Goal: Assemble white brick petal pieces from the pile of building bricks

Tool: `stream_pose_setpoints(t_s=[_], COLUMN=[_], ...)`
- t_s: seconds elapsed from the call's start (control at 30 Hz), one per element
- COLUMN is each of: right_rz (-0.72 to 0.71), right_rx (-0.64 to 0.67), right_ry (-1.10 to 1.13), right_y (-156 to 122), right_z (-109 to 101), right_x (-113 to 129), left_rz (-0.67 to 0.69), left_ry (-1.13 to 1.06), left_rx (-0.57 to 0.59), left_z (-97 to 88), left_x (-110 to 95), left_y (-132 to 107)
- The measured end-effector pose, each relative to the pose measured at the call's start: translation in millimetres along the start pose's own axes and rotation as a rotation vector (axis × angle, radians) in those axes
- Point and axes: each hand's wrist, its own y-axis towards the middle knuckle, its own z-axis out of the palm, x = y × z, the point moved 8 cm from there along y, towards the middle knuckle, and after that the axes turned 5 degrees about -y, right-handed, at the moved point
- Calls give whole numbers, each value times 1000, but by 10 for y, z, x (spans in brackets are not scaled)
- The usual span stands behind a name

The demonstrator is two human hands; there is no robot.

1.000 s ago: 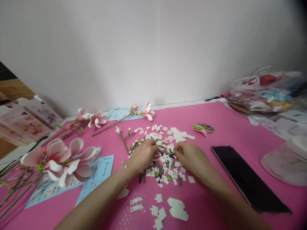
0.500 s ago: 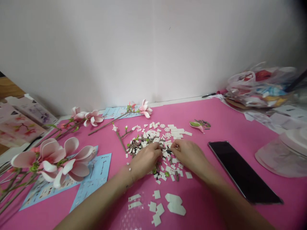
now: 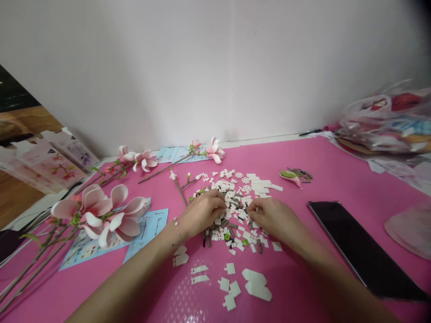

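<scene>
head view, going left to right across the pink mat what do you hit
pink magnolia flower → left hand → right hand → black smartphone

Left hand, right hand amid bricks

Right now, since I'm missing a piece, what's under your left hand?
The left hand covers whatever lies directly beneath it; white and brown building bricks show around its fingers.

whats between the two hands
In the head view, small white and brown plastic bricks lie between the left hand and the right hand, scattered on the pink mat.
</scene>
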Motion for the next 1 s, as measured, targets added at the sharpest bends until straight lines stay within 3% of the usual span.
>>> stream_pose_setpoints(t_s=[0.17,0.3,0.4,0.5,0.77,1.0], right_rz=[-98,-254,-459,-551,-551,-400], right_rx=[51,104,98,79,71,-15], right_ry=[44,75,45,-11,-64,-30], right_y=[-28,-103,-194,-248,-258,-141], right_z=[17,85,163,240,338,278], right_x=[138,352,572,687,766,588], left_rz=[-27,-19,-30,-40,-63,-148], left_ry=[42,56,87,108,106,13], left_rx=[92,166,159,133,59,-20], left_z=[-95,-31,35,89,131,28], left_x=[-73,-141,-152,-145,-140,-63], left_y=[-265,-459,-520,-530,-508,-532])
